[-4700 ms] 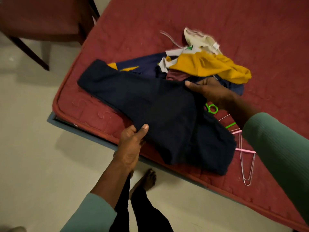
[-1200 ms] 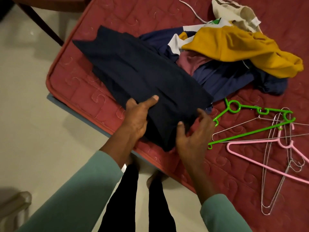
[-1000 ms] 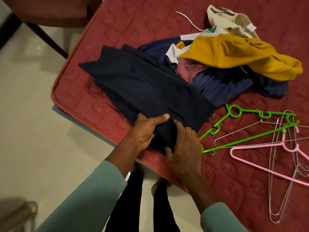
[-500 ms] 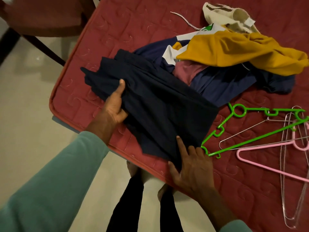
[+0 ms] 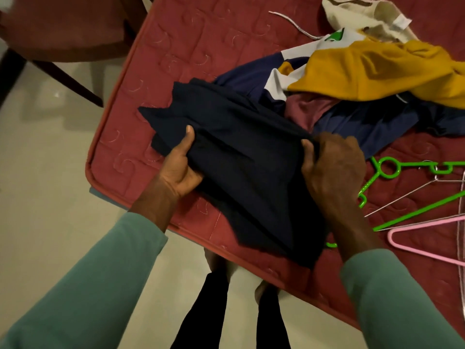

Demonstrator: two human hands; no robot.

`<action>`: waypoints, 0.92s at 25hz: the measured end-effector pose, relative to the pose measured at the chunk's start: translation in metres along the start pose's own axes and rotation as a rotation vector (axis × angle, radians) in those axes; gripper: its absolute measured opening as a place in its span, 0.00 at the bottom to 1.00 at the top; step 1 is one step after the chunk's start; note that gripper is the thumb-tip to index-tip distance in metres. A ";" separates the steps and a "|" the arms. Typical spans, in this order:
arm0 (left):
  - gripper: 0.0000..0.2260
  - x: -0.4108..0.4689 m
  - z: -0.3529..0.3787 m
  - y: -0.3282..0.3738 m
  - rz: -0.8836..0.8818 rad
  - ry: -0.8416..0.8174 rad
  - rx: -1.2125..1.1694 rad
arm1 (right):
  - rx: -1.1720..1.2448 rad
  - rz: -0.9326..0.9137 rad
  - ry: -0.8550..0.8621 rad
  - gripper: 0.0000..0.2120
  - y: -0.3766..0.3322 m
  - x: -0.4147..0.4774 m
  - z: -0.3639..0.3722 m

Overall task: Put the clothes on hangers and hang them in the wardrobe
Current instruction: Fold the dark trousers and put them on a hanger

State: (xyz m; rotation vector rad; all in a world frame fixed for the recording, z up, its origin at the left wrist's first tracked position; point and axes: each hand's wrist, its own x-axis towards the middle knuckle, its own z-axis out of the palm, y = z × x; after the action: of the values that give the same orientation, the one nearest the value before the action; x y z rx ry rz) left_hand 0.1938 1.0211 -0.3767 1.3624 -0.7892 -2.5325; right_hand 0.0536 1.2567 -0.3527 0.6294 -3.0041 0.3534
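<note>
The dark navy garment (image 5: 241, 172) lay folded on the near corner of the red mattress (image 5: 196, 46), with its lower end reaching over the mattress edge toward the person's feet. Half a second before, both hands were flat on it: the left one at its far left edge, the right one pressing its near corner. Now both had closed on the cloth. The left hand (image 5: 180, 170) gripped the garment's 9 o'clock side, thumb on top and fingers under the fold. The right hand (image 5: 332, 167) held the 3 o'clock side with the fingers curled round a bunch of fabric. The cloth between them was gathered and seemed a little raised from the mattress.

In my judgement, the smoothing was over and the garment was being taken up to go on a hanger. The green hanger (image 5: 387, 167) lay just beside the right hand, at 3 o'clock from the garment, with a wire hanger (image 5: 402, 200) and a pink hanger (image 5: 427, 253) near it. The other clothes, with a yellow garment (image 5: 364, 71) on top, were heaped at 1 o'clock, waiting. No wardrobe was in view.
</note>
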 end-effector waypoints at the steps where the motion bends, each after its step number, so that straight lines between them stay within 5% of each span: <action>1: 0.23 0.002 -0.001 0.003 -0.026 -0.003 0.009 | 0.004 -0.013 0.039 0.17 0.009 -0.001 -0.001; 5: 0.22 0.007 0.005 0.007 -0.027 0.075 -0.002 | -0.081 0.073 0.086 0.18 0.015 -0.021 -0.007; 7: 0.21 0.011 0.011 0.014 0.012 0.097 -0.035 | -0.031 -0.023 0.135 0.23 -0.007 -0.034 -0.006; 10: 0.18 0.028 0.007 0.026 0.186 0.331 0.102 | -0.030 -0.256 -0.036 0.30 -0.045 -0.058 0.018; 12: 0.11 0.036 0.000 0.038 0.180 0.448 0.236 | -0.050 -0.207 -0.151 0.34 -0.051 -0.065 0.041; 15: 0.14 0.033 -0.008 0.058 -0.010 0.271 0.122 | -0.040 -0.111 -0.190 0.34 -0.049 -0.067 0.059; 17: 0.17 0.030 -0.014 0.069 0.023 0.209 0.193 | -0.007 -0.059 -0.167 0.35 -0.055 -0.067 0.062; 23: 0.16 0.055 -0.043 0.092 0.882 0.357 1.539 | -0.042 -0.017 -0.123 0.40 -0.064 -0.071 0.074</action>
State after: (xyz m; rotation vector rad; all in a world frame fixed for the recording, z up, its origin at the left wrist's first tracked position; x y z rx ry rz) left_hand 0.1870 0.9061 -0.3883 1.0723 -2.6198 -0.7208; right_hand 0.1441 1.2100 -0.4183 0.6967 -3.1110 0.2597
